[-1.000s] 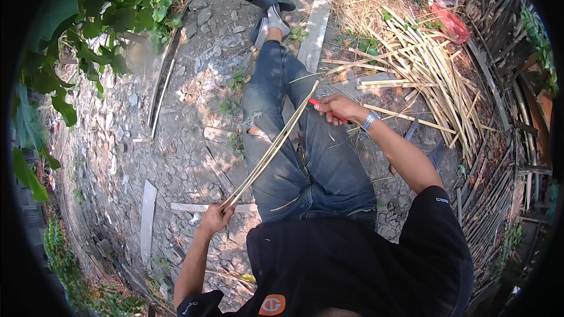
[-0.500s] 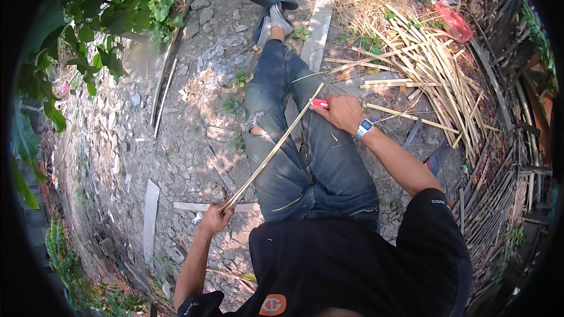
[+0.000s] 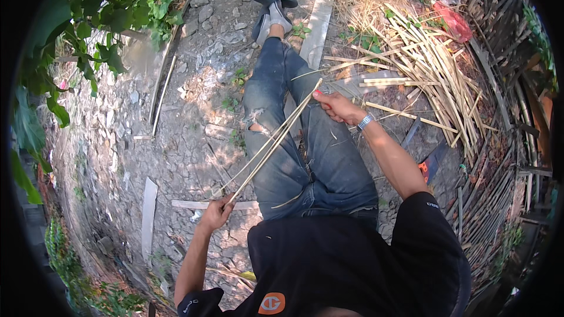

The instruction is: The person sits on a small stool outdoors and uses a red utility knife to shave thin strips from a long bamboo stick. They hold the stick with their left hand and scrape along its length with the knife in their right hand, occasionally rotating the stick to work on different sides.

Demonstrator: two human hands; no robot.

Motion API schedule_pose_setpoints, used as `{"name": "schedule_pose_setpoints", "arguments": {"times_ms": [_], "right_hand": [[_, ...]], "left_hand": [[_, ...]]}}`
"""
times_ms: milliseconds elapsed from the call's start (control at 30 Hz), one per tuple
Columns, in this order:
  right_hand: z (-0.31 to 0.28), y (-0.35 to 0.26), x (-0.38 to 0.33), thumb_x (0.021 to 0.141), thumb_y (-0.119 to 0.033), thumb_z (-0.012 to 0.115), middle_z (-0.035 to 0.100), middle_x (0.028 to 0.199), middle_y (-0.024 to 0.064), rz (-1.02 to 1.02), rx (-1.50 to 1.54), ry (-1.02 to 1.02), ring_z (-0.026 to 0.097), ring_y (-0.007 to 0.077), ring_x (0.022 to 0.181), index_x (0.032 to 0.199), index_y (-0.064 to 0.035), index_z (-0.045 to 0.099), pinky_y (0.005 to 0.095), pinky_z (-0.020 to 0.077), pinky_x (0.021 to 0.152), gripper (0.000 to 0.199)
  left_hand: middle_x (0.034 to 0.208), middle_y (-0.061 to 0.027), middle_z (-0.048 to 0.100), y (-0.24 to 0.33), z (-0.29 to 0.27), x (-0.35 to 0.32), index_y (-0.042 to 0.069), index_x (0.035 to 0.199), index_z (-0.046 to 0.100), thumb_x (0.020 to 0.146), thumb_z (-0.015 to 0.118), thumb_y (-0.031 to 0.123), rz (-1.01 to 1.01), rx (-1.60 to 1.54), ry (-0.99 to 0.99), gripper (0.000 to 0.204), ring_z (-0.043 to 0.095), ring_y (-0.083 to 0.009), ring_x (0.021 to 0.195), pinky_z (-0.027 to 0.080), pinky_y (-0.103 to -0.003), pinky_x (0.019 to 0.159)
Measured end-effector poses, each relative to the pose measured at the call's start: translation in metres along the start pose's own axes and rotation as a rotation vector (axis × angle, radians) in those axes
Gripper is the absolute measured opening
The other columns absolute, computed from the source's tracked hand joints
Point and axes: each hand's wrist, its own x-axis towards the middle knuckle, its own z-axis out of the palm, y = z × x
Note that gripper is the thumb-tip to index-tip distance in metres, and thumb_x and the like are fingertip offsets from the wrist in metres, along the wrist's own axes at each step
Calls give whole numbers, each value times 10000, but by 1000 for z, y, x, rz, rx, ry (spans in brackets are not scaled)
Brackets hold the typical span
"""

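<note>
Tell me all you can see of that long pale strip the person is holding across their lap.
The bamboo strip is long, thin and pale yellow-tan, and looks like split cane, seemingly parted into two slivers along its length. It runs slantwise over the jeans-clad thighs, low at the person's left, higher at the right. The left hand grips its lower end near the ground; the right hand closes on it near the upper end, whose tip juts just past the fingers.

Stony dirt ground (image 3: 194, 141) carried everything. Pile of split bamboo strips (image 3: 429, 64) lay upper right. Pale flat plank (image 3: 317, 20) ran top centre. Short white slat (image 3: 148, 214) lay lower left; red plastic scrap (image 3: 452, 20) rested upper right.
</note>
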Motion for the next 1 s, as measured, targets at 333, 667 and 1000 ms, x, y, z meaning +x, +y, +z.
{"name": "schedule_pose_setpoints", "arguments": {"times_ms": [333,667,1000], "right_hand": [[14,-4,-14,971,-655,551,494,528,32,-107,-285,222,473,185,426,669,-129,547,343,355,408,606],[29,-22,-25,917,-655,593,695,716,193,-304,-1099,702,700,367,698,852,-39,747,486,520,615,639],[21,-9,-4,1008,-665,478,245,518,-91,64,383,-58,179,58,407,607,-196,324,258,149,394,636]], "left_hand": [[924,-290,719,-2,-5,4,-9,1337,629,983,616,217,53,77,8,420,732,-349,761,559,-413,768],[649,-252,609,28,-10,-2,1,1329,629,969,634,218,-38,196,43,421,624,-345,545,513,-420,599],[764,-294,667,22,-3,0,14,1353,618,975,615,208,-113,122,28,425,725,-370,721,553,-405,688]]}}
